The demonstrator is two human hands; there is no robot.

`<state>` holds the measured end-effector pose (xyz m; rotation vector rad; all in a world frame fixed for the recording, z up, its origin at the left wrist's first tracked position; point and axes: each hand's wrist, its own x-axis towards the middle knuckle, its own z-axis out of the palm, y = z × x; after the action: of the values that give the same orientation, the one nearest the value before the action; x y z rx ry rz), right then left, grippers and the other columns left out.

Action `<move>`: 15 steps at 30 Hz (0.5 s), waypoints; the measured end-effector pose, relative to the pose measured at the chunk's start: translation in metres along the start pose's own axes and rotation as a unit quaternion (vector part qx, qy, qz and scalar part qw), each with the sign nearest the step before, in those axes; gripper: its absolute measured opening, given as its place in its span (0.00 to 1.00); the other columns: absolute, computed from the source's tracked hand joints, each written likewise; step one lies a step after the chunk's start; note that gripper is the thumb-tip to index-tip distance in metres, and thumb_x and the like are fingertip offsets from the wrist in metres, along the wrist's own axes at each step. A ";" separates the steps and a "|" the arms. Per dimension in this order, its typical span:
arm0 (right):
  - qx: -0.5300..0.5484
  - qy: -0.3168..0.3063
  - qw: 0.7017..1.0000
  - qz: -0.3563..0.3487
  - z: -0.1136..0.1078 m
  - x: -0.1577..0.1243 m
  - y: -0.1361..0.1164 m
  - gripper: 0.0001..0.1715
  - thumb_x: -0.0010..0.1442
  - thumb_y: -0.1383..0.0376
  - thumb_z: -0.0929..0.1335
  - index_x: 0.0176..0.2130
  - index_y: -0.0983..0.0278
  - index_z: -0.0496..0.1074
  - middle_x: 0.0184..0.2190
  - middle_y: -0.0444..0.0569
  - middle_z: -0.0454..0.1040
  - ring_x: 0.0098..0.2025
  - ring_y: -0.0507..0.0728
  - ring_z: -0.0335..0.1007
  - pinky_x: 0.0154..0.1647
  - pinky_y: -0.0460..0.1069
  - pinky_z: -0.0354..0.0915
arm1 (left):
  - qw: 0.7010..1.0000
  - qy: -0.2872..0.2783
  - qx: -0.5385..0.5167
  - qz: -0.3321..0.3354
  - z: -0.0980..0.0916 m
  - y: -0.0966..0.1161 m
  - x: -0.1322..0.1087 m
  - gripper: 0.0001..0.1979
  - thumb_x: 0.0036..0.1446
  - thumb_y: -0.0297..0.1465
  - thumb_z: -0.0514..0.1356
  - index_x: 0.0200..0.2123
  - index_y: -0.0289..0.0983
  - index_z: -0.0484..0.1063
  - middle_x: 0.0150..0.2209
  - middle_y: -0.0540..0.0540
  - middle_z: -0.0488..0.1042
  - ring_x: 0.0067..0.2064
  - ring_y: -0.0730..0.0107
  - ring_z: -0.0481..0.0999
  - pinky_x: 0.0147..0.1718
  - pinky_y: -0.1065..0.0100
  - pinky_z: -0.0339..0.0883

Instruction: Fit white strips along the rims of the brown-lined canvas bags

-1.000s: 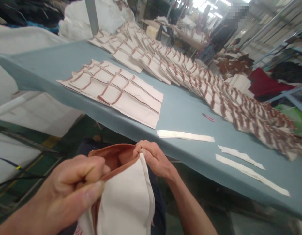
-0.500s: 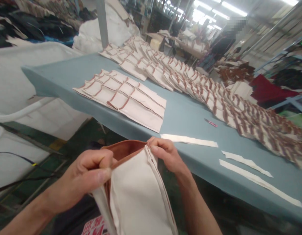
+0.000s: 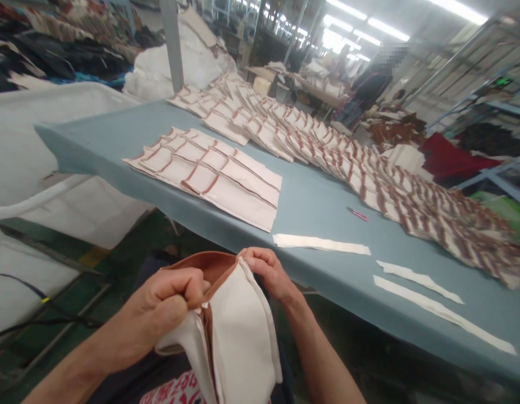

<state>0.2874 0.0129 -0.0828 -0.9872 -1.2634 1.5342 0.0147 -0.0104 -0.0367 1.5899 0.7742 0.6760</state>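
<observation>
Both hands grip one cream, brown-lined fabric pouch between them: left hand clenched on its near rim, right hand pinching the far rim. Beyond the right hand, many like pouches already lie in rows on the table; this one, I judge, isn't laid out yet.

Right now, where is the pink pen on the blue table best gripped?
Probably at its middle, pinched from above across its narrow width: the pink pen lies flat on the blue table, slim, with bare tabletop on both long sides.
</observation>
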 end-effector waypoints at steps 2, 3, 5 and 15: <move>0.002 0.015 1.000 -0.005 -0.004 -0.003 0.001 0.36 0.61 0.38 0.80 0.25 0.60 0.68 0.29 0.45 0.72 0.33 0.55 0.63 0.39 0.50 0.63 | 0.999 0.000 -0.048 -0.005 0.002 0.005 0.002 0.32 0.78 0.60 0.57 0.29 0.43 0.61 0.25 0.55 0.64 0.23 0.72 0.60 0.20 0.68 0.55; 0.003 0.021 1.000 -0.008 -0.005 -0.005 0.000 0.35 0.62 0.39 0.80 0.25 0.60 0.69 0.29 0.45 0.73 0.33 0.55 0.63 0.39 0.50 0.63 | 0.999 0.017 -0.041 0.006 0.002 0.009 0.003 0.31 0.79 0.56 0.59 0.28 0.43 0.62 0.26 0.55 0.63 0.24 0.72 0.60 0.20 0.68 0.55; 0.006 0.032 0.999 -0.019 -0.007 -0.007 -0.002 0.34 0.62 0.40 0.80 0.26 0.60 0.69 0.29 0.46 0.73 0.33 0.56 0.64 0.38 0.50 0.63 | 0.997 0.056 0.016 0.048 0.003 0.017 0.005 0.28 0.81 0.47 0.59 0.26 0.42 0.62 0.24 0.56 0.60 0.24 0.71 0.59 0.22 0.68 0.55; -0.003 0.061 0.993 -0.103 -0.010 -0.015 -0.041 0.28 0.65 0.45 0.78 0.25 0.58 0.70 0.27 0.45 0.69 0.35 0.59 0.66 0.47 0.55 0.70 | 0.989 0.023 0.141 0.034 -0.009 0.018 0.013 0.29 0.79 0.46 0.58 0.24 0.41 0.67 0.23 0.54 0.70 0.24 0.71 0.69 0.23 0.71 0.59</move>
<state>0.3066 0.0049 -0.0436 -0.9104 -1.2432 1.2942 0.0178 0.0039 -0.0175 1.8705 0.8829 0.6774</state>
